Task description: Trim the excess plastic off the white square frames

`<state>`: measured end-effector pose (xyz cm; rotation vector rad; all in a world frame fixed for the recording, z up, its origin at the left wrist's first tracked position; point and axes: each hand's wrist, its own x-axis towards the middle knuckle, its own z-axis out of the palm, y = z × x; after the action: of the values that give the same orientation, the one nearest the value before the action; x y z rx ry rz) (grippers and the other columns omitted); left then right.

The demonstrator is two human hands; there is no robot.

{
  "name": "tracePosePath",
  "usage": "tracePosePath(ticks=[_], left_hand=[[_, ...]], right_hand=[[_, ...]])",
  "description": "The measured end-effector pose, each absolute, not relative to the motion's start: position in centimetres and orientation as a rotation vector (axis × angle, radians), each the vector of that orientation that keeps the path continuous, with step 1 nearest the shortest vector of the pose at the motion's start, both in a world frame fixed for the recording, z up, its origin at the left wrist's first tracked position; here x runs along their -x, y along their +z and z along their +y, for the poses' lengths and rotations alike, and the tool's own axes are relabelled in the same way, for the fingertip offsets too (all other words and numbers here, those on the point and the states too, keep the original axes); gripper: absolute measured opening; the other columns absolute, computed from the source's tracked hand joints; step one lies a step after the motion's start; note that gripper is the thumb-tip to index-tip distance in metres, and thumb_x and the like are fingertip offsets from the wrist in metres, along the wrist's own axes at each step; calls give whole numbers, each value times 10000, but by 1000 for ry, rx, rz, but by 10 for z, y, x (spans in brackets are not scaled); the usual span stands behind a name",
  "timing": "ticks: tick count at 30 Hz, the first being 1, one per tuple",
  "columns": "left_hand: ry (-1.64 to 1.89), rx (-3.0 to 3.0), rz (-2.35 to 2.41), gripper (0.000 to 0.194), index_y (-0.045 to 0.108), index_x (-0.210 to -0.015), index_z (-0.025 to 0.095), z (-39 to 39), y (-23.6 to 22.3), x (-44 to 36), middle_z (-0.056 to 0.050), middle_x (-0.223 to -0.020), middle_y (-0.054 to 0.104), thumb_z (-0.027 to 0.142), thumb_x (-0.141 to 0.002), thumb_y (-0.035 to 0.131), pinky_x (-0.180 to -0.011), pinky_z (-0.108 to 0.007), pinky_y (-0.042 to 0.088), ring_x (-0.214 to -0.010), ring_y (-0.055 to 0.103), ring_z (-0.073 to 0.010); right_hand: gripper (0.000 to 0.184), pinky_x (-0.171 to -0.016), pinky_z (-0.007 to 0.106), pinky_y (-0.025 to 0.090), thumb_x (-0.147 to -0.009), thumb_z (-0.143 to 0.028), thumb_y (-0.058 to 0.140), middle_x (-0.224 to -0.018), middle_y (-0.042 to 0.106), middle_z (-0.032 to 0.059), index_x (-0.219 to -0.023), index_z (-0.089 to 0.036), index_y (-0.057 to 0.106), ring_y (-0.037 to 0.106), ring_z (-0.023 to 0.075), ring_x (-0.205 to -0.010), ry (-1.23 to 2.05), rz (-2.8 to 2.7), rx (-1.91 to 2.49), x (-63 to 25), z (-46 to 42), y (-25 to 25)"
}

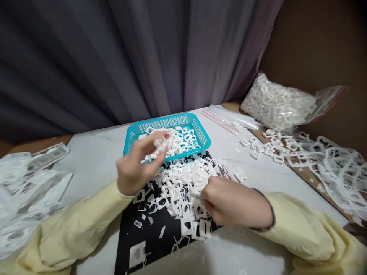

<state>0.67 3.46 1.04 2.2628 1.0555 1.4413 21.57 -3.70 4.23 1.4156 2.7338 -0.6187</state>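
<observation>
My left hand (140,162) is raised over the near left part of a turquoise plastic basket (204,133). Between its thumb and fingers is a small white plastic piece (160,144), blurred by motion. White plastic frames (186,140) with cut-out middles lie in the basket. Closed in a fist, my right hand (220,200) grips a thin metal tool (196,196); only its tip shows, so its kind is unclear. That hand is at the right side of a heap of white plastic frames (174,191) on a black mat (126,236).
Flat white plastic sheets (40,191) are stacked at the left. On the right lie loose white pieces (275,147), tangled plastic offcuts (341,172) and a full clear bag (278,101). Flat zip bags (235,116) rest behind. A grey curtain (160,57) hangs beyond the table.
</observation>
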Motion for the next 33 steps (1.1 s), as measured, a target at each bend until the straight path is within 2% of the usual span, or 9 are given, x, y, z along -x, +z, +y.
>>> tracePosePath(ticks=[2,4,7,13,17,23,29,33], left_hand=[[1409,-2023,975,277,553,-1056,198,34,26,-9,-50,-1078,675,164,-791,628,-868,-342,563,-961,664,-211],[1176,-1903,896,207,575,-1004,187,32,36,-10,-60,-1042,683,175,-801,617,-849,-316,566,-940,671,-208],[779,-1812,817,218,580,-1029,191,27,39,-11,-86,-1094,662,201,-812,603,-815,-286,564,-955,663,-208],[356,-1573,698,259,595,-1082,222,25,41,-12,-76,-1013,705,215,-823,577,-860,-345,527,-992,652,-221],[292,-1363,706,276,616,-1085,238,24,44,-14,-76,-972,726,245,-810,595,-855,-400,528,-955,668,-238],[337,-1221,745,296,627,-1058,204,24,42,-14,-97,-966,723,298,-778,649,-856,-370,537,-937,673,-249],[348,-1185,743,267,635,-1052,200,25,38,-13,-109,-1040,699,294,-802,625,-840,-358,546,-896,688,-243],[403,-1205,771,280,651,-1048,215,22,37,-14,-113,-1013,711,273,-775,658,-802,-365,564,-839,703,-242]], right_hand=[[176,-443,222,208,-686,-55,515,-473,339,-43,-526,-127,533,202,54,-441,-589,2734,-1488,-220,-34,46],[231,-463,229,218,-777,-95,472,-483,339,-45,-556,-131,529,185,60,-452,-538,2748,-1580,-227,-32,53],[260,-484,228,239,-844,-168,472,-493,372,-45,-588,-148,512,198,64,-457,-490,2792,-1626,-238,-33,64],[137,-518,229,300,-877,-177,473,-634,587,11,-798,-160,585,500,90,-525,-408,2890,-1525,-248,-37,72],[116,-521,239,307,-888,-186,466,-710,617,11,-866,-174,580,536,97,-562,-323,2972,-1493,-249,-41,74],[222,-520,260,277,-870,-133,466,-690,582,5,-1069,-159,559,475,104,-547,-45,3022,-1482,-245,-45,69],[197,-495,280,199,-869,-132,466,-629,518,-18,-1027,-168,579,376,104,-499,83,2971,-1453,-237,-44,67],[200,-496,288,180,-869,-108,432,-615,507,-16,-989,-151,587,349,105,-491,123,2966,-1437,-236,-43,65]])
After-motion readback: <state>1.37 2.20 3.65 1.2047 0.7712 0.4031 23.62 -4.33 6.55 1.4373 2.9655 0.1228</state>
